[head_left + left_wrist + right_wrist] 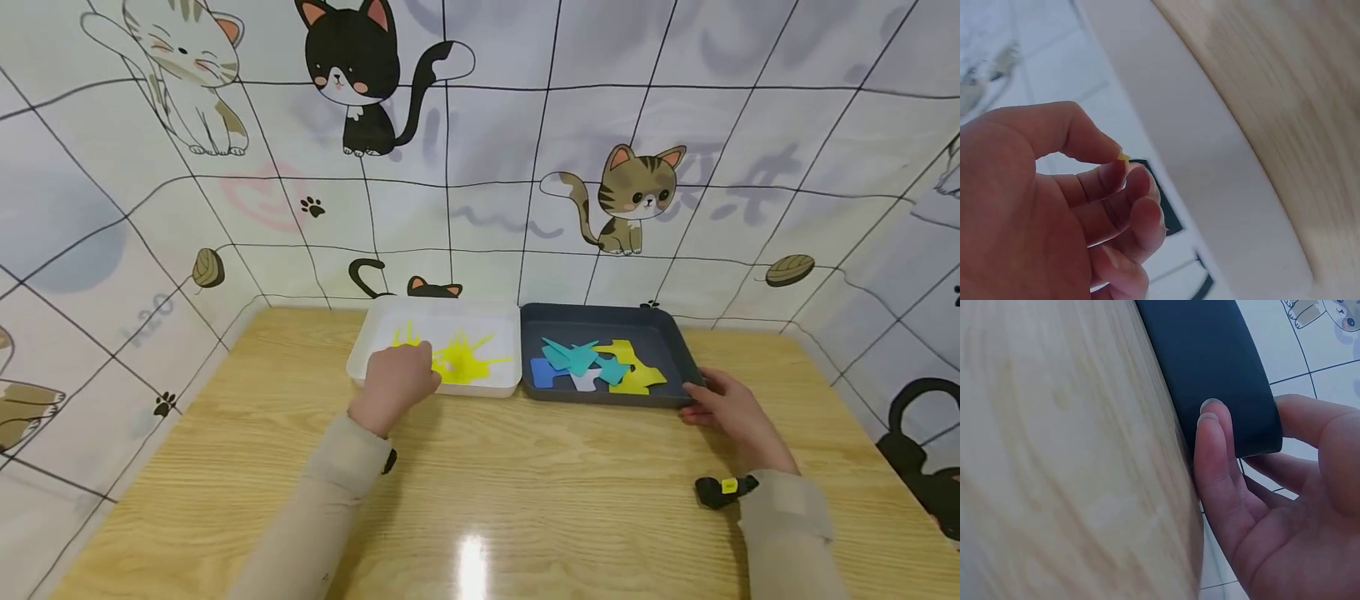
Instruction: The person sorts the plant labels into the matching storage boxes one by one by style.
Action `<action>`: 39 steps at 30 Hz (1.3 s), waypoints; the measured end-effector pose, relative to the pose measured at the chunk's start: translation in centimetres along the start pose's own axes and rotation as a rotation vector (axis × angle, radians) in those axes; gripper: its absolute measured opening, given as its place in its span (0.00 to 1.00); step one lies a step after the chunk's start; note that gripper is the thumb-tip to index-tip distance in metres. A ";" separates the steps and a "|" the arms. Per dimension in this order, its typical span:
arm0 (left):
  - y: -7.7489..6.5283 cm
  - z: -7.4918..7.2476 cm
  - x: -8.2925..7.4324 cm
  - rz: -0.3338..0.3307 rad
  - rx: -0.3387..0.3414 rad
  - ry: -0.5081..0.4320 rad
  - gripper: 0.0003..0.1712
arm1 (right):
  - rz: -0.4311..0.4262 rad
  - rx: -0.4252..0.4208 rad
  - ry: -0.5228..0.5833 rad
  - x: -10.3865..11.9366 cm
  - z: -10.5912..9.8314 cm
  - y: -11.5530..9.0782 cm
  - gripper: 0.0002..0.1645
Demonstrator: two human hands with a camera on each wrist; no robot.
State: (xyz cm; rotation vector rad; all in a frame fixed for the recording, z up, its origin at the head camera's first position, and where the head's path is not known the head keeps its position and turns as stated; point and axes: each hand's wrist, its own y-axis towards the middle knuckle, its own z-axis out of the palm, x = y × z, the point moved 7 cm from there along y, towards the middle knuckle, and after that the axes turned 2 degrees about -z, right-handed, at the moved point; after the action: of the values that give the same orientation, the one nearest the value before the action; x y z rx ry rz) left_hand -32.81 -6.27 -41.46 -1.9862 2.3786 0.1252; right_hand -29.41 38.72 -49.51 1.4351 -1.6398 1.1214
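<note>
Over the front left of a white tray (480, 391), my left hand (395, 379) pinches a small yellow scrap (1124, 157) between thumb and index finger; only its tip shows in the left wrist view. Spiky yellow cut pieces (461, 367) lie in that tray, partly behind the hand. My right hand (731, 411) grips the front right corner of a dark grey tray (600, 402), thumb at the rim and fingers against its outer wall (1222, 375). Inside the dark tray are flat teal pieces (581, 358), a yellow piece (637, 381), a blue one (546, 372) and a pale one (585, 381).
Both trays stand side by side near the back edge of a wooden table (480, 475). Behind and beside it hangs a white gridded covering with cartoon cats (360, 75). A black strap device (723, 490) is on the right wrist.
</note>
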 end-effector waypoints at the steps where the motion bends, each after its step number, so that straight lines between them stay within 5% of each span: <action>1: 0.6 0.3 0.2 -0.016 0.035 -0.004 0.07 | 0.005 0.001 0.002 -0.1 0.0 0.0 0.47; 7: 3.4 1.8 1.8 -0.086 0.212 -0.015 0.13 | -0.003 -0.008 0.012 -0.5 0.3 0.1 0.46; 16: 3.8 3.9 3.4 -0.167 0.319 0.009 0.13 | 0.021 0.016 0.036 -1.2 1.8 -0.1 0.46; 28: 5.1 4.8 1.5 -0.133 0.281 -0.022 0.13 | 0.018 0.003 0.038 -1.6 -0.2 -0.6 0.45; 39: 5.3 4.4 3.0 -0.191 0.224 -0.040 0.11 | -0.027 0.026 0.010 0.1 0.5 0.6 0.45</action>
State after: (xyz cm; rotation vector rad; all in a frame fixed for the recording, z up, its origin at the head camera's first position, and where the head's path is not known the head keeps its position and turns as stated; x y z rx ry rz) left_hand -38.62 -7.92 -45.91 -2.0656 2.0616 -0.1027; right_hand -30.03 38.24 -49.76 1.4615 -1.6000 1.1370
